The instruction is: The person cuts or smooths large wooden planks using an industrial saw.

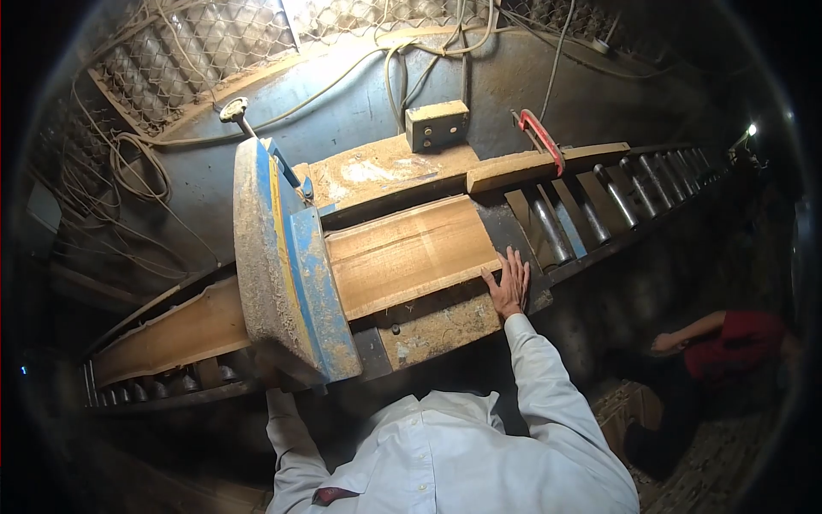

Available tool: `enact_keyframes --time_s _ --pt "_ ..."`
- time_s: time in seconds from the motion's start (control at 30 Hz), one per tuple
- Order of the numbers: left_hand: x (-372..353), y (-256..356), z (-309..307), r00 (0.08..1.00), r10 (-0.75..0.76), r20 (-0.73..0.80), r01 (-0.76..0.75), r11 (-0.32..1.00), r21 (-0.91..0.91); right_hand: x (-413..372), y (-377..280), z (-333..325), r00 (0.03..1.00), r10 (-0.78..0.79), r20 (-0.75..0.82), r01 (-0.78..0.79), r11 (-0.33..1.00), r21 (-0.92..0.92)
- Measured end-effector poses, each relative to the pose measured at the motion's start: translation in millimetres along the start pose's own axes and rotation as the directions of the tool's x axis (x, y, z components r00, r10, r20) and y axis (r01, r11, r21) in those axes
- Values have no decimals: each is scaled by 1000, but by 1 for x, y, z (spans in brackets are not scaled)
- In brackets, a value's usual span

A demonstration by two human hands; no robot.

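The right hand (pixel 509 284) lies flat and open, fingers stretched out and close together, palm down. It rests at the right end of a pale wooden plank (pixel 402 253), the fingertips on the plank's near corner and the heel on the dusty metal bed (pixel 441 325) of a machine.

The plank lies lengthwise along the middle of the machine. Its left part runs under a big blue cover (pixel 295 265) coated in sawdust, and the wood shows again to the left of the cover, reaching toward the near left. The left hand is hidden below the cover; only its white sleeve (pixel 284 424) shows, reaching up toward the cover's near edge, so I cannot tell how that hand stands.

To the right of the plank, a row of metal rollers (pixel 599 206) runs off to the far right. Beyond the plank a wooden fence (pixel 514 169) carries a red handle (pixel 541 137), and a small box (pixel 437 124) sits just left of that. A round knob (pixel 233 110) stands at the far end of the cover. Wire mesh (pixel 188 60) and loose cables (pixel 128 167) hang on the far wall.

On the near right, well apart from the machine, another person in a red top (pixel 732 343) bends low.
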State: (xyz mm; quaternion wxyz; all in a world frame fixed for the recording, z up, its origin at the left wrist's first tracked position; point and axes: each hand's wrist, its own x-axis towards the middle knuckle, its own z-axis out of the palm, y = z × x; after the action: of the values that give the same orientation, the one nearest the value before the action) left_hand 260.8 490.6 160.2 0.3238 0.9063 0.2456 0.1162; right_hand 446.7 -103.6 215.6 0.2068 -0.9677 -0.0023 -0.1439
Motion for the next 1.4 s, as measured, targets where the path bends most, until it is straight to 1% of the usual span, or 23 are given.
enact_keyframes --time_s 0.17,0.33,0.47,0.53,0.6,0.63,0.67,0.7,0.73,0.77,0.8,0.87,0.93,1.0,1.03,1.07,1.1,1.2,1.23,1.33,1.4 --pt "-3 -8 2 1000 -15 12 15 1000 -2 0 -1 2 1000 9 15 -9 1000 -24" --pt "-8 -14 7 999 -18 31 18 1000 -9 0 1 5 1000 23 4 -23 1000 -8" --pt "-10 -20 7 998 -41 41 42 999 -31 1 3 6 1000 14 3 -14 1000 -21" --pt "-10 -22 2 997 -70 38 72 995 -70 1 3 5 1000 9 -8 -9 999 -39" --pt "-6 -26 -10 988 -150 28 153 973 -173 3 8 12 1000 -19 -21 18 999 -52" --pt "-4 -30 -18 973 -230 22 227 937 -266 3 11 14 999 -28 -14 27 998 -65" --pt "3 -30 -26 940 -339 34 325 865 -381 3 11 15 1000 -24 -10 24 998 -63" --pt "13 -29 -39 884 -463 68 433 754 -494 3 8 11 1000 -12 9 12 998 -54" --pt "18 -26 -48 846 -529 70 461 659 -594 3 7 11 1000 -6 16 7 999 -50" --pt "23 -21 -59 811 -581 70 468 571 -674 3 8 12 1000 -13 11 14 999 -39" --pt "23 -10 -61 794 -608 -5 382 505 -774 3 7 11 1000 -11 13 11 999 -38" --pt "27 -33 -57 804 -594 -4 396 541 -742 4 6 9 999 -42 8 42 999 -30" --pt "26 -33 -52 804 -589 -81 368 600 -710 3 4 9 999 -47 11 47 999 -25" --pt "28 -21 -51 810 -575 -119 261 534 -804 3 6 14 1000 -17 2 17 1000 -24" --pt "27 -13 -52 797 -589 -132 255 528 -810 2 1 10 1000 -3 6 3 1000 -11" --pt "27 -10 -52 787 -601 -138 255 521 -815 1 -1 9 1000 4 0 -4 1000 -5" --pt "28 -7 -52 764 -623 -169 278 554 -785 1 -2 8 1000 2 3 -2 1000 0" --pt "27 -7 -48 717 -661 -221 318 593 -740 0 -4 4 1000 3 9 -3 1000 -16" --pt "33 -30 -39 731 -653 -198 316 581 -749 0 -7 2 1000 7 11 -7 1000 -25" --pt "32 -14 -48 732 -668 -133 357 543 -760 0 -10 1 1000 -3 4 3 998 -57" --pt "28 2 -54 758 -643 -113 321 518 -793 0 -8 2 1000 -1 7 1 998 -57"
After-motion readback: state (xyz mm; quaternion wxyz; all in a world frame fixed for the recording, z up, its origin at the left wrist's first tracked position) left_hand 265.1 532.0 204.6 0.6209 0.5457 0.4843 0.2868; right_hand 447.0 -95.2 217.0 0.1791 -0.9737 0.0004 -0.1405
